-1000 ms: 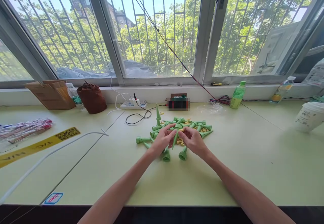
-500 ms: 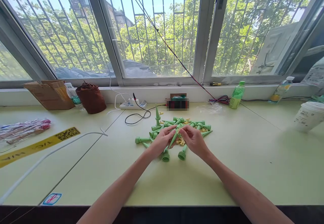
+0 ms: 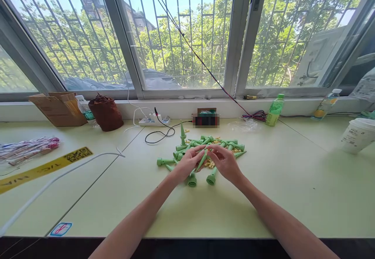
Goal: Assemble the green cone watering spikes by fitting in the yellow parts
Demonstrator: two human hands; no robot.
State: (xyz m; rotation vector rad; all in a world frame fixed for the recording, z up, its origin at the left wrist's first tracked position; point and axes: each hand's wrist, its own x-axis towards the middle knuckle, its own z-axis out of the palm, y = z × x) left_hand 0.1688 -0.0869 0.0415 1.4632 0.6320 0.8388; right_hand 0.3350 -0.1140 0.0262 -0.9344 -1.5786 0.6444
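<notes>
Between my hands is a green plastic watering spike (image 3: pixel 201 161), its pointed end slanting down toward me. My left hand (image 3: pixel 187 162) is closed around it from the left. My right hand (image 3: pixel 224 160) grips its upper end, fingers curled over the top; whether a small piece is also pinched there is hidden. Around and behind my hands lies a pile of similar green spikes (image 3: pixel 207 139), one upright spike (image 3: pixel 183 134) at its back left. Small yellow plastic pieces (image 3: pixel 209 164) lie among them. Two spikes (image 3: pixel 211 179) with round open caps lie nearest me.
A power strip (image 3: pixel 154 120), a black cable (image 3: pixel 159 137) and a pixelated device (image 3: pixel 206 119) are at the back. On the left are a brown bag (image 3: pixel 106 112), a cardboard box (image 3: pixel 60 109) and a white cable (image 3: pixel 58 177). To the right stand a green bottle (image 3: pixel 274 110) and a white cup (image 3: pixel 358 136).
My right fingers have shifted slightly, with the index finger now reaching over the spike's upper end. My left hand and the pile look nearly unchanged.
</notes>
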